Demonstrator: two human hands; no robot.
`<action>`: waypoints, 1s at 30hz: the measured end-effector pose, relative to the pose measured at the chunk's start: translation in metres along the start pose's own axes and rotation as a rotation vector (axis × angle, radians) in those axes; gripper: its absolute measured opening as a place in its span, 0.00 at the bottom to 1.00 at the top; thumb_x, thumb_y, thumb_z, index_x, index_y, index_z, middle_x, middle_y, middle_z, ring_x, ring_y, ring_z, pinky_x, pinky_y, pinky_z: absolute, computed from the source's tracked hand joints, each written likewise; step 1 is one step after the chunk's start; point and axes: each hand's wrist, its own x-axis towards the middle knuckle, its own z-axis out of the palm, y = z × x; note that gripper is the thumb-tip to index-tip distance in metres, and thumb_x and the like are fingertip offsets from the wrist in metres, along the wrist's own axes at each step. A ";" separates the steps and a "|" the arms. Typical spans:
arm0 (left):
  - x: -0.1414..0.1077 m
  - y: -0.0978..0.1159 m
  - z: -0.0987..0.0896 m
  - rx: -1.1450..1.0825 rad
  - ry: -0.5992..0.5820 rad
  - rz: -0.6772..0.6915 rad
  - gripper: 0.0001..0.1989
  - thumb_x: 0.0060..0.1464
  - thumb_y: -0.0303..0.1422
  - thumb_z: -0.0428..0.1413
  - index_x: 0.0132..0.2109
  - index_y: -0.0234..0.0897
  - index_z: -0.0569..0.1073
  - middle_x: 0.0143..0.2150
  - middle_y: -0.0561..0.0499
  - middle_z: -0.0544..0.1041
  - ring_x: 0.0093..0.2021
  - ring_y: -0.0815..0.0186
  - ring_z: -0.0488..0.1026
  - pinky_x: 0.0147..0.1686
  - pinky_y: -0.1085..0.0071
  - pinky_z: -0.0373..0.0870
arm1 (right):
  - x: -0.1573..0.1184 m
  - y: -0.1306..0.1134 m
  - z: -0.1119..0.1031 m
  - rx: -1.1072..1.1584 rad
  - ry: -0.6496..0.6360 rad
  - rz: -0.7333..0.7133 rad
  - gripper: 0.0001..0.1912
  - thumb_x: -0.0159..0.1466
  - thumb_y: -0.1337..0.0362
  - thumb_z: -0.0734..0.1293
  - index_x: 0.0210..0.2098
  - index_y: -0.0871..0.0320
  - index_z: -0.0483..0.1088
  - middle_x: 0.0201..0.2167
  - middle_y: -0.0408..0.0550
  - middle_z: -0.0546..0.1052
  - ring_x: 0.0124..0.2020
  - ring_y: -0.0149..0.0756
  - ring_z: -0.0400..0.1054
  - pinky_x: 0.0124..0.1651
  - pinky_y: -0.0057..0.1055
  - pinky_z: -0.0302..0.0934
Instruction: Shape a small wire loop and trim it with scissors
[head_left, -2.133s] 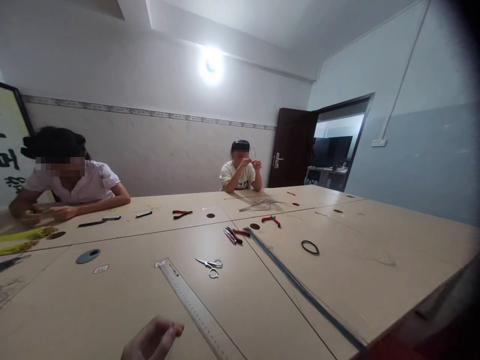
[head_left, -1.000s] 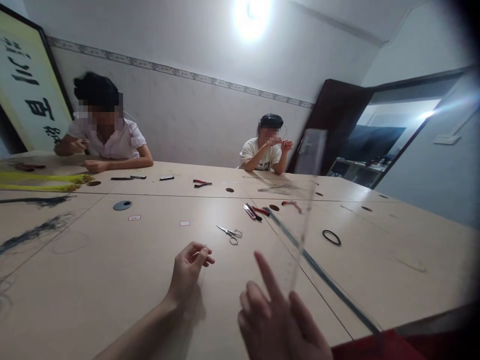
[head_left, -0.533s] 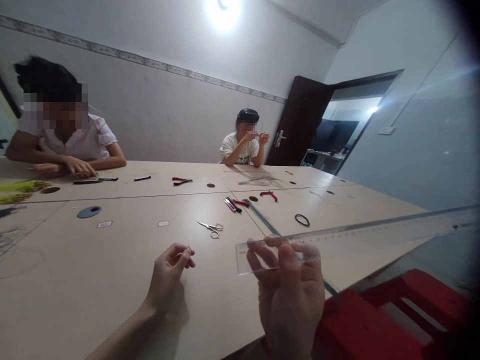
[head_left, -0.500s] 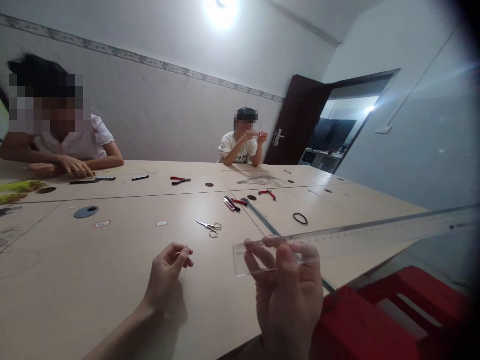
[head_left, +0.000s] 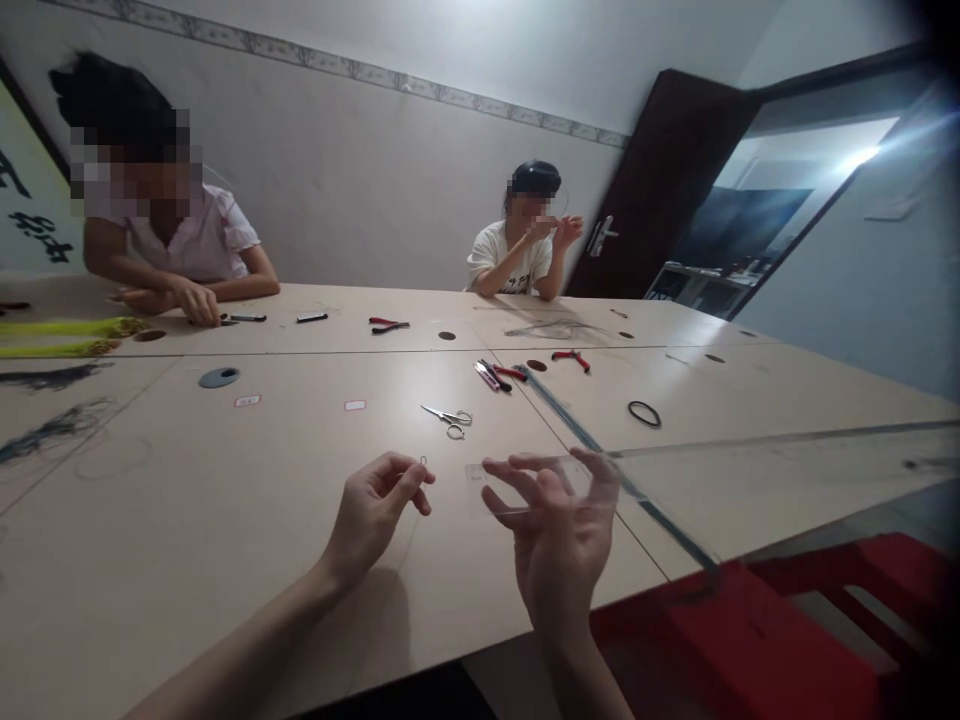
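Pinched between the thumb and fingertips of my left hand (head_left: 375, 505) is a thin wire (head_left: 424, 462), its small looped end standing above the fingers and a fine strand trailing below. To the right, my right hand (head_left: 559, 540) grips a long clear ruler (head_left: 474, 490) near its left end, with fingers spread along it. The ruler reaches far to the right, over the table edge. A gap separates the wire loop from the ruler's end. Small silver scissors (head_left: 448, 417) lie on the table just beyond both hands.
Behind the scissors are thread snips (head_left: 487, 376), red-handled pliers (head_left: 571, 361) and a long dark strand bundle (head_left: 559, 408). A black ring (head_left: 644, 413) lies right. Red stools (head_left: 750, 640) stand below the table edge. Two people sit opposite; one has a hand (head_left: 196, 300) on the table.
My left hand has moved right and slightly up with the wire, closer to the ruler's end. The right hand's fingers have spread wider on the ruler. The camera view has shifted.
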 end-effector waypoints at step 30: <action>0.008 -0.020 0.003 -0.254 -0.073 -0.182 0.17 0.45 0.44 0.65 0.27 0.33 0.74 0.23 0.53 0.76 0.22 0.70 0.71 0.28 0.72 0.70 | 0.007 0.038 -0.027 -0.315 -0.478 0.380 0.20 0.53 0.65 0.58 0.47 0.59 0.57 0.14 0.36 0.72 0.09 0.25 0.54 0.12 0.21 0.51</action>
